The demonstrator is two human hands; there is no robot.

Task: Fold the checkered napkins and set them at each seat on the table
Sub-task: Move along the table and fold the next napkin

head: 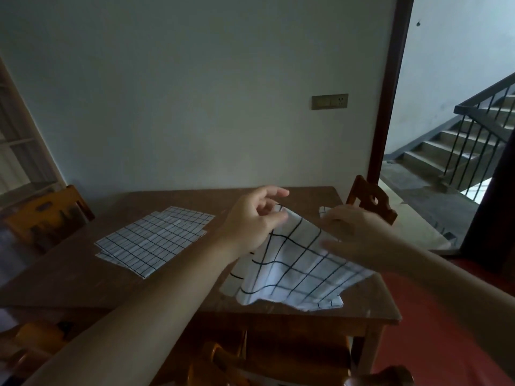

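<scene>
A white napkin (295, 271) with black checks is lifted off the right half of the wooden table (117, 285), its lower edge still trailing on the top. My left hand (250, 221) pinches its upper corner between thumb and fingers. My right hand (354, 235) holds the cloth's upper right edge, its fingers partly hidden behind the fabric. A stack of flat checkered napkins (153, 238) lies on the table's left half. A small folded napkin (324, 211) peeks out at the far right edge, behind my right hand.
Wooden chairs stand at the left (47, 215), the far right (372, 197) and the near side (223, 366) of the table. A wall with a switch plate (329, 101) is behind. An open doorway at the right leads to stairs (459, 143).
</scene>
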